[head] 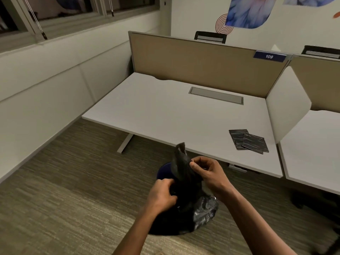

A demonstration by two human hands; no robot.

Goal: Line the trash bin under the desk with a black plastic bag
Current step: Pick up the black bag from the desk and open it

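A black plastic bag (pixel 185 192) hangs crumpled between my two hands, in front of the desk's near edge. My left hand (pixel 162 195) grips a bunched part of it low on the left. My right hand (pixel 207 172) pinches its upper part, where a flap sticks up. Behind the bag a dark blue trash bin (pixel 165 169) shows only a piece of its rim, on the carpet at the desk's edge. The bag's shiny lower end sags to the right.
A white desk (pixel 165 111) with a beige partition stands ahead; two folded black bags (pixel 248 141) lie near its front right. A metal desk leg (pixel 125 142) stands on the left. A second desk adjoins on the right, with a chair base beneath.
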